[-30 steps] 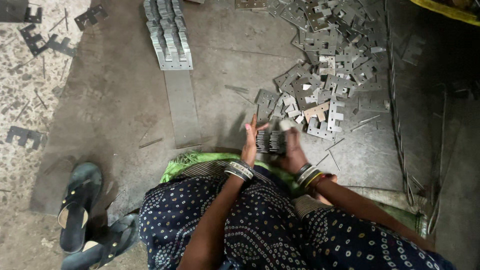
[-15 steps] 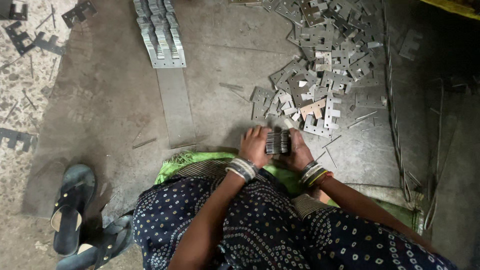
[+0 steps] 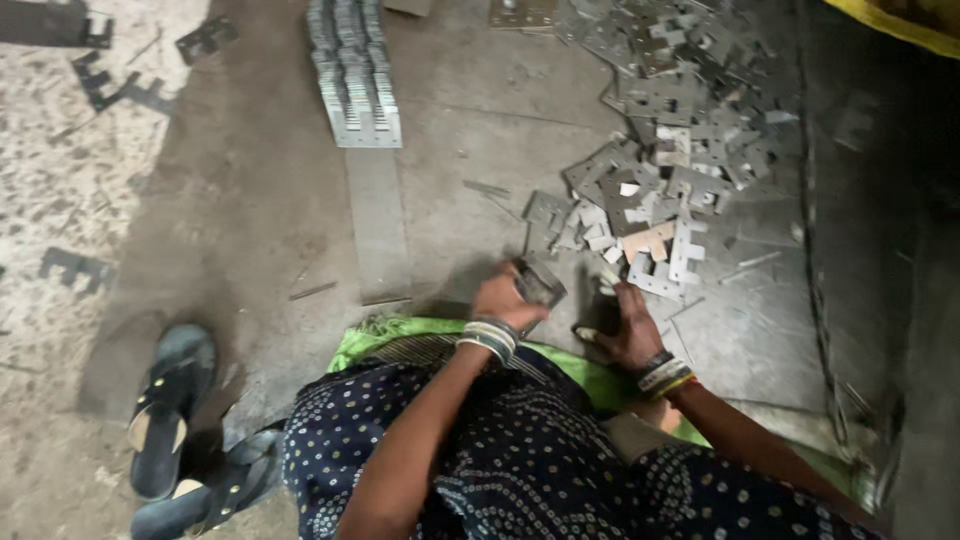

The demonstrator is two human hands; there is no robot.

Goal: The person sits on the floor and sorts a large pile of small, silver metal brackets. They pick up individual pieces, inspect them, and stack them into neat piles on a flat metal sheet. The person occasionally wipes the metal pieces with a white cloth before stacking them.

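Observation:
I sit on the floor with a dark dotted cloth over my legs. My left hand (image 3: 506, 299) grips a small stack of flat metal pieces (image 3: 540, 282) just above the floor. My right hand (image 3: 628, 327) has come away from the stack and rests low on the floor beside the near edge of a loose pile of stamped metal plates (image 3: 660, 160). Its fingers are curled; whether a piece lies under them is hidden. Bangles circle both wrists.
A neat row of stacked plates (image 3: 355, 75) lies on a long metal strip (image 3: 378, 225) at the upper middle. Two dark sandals (image 3: 165, 405) sit at lower left. A green cloth (image 3: 400, 335) lies under my knees. Scrap bits dot the left floor.
Both hands held the stack together before. Now my right hand has let go and dropped right toward the pile, while my left keeps the stack.

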